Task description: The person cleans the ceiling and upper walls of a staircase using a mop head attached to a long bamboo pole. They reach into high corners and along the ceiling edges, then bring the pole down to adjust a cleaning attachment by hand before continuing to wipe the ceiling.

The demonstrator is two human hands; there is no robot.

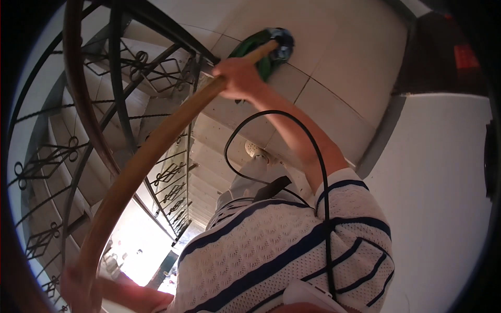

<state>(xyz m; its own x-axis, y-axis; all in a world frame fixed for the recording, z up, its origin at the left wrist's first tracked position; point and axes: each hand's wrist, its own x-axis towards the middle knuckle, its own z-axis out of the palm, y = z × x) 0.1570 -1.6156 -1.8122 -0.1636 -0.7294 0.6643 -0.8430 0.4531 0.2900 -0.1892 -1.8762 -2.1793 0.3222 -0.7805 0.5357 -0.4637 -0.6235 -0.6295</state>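
Note:
A mop with a long wooden handle (151,141) runs slantwise from the lower left up to the floor. Its cloth head (265,68), green and dark blue, lies on the tiles at the top middle. My right hand (237,78) is wrapped around the handle a short way above the cloth, arm stretched forward. Low at the left, my left hand (81,287) closes around the upper part of the handle; it is dim and smeared, with its fingers hard to make out.
A dark iron railing (117,68) with scrollwork runs along the left, beside the mop handle. Stairs (203,177) descend behind my foot (255,149), which wears a light perforated shoe. Pale floor tiles (334,104) meet a white wall (438,172) at the right. A black cable (318,141) loops before my body.

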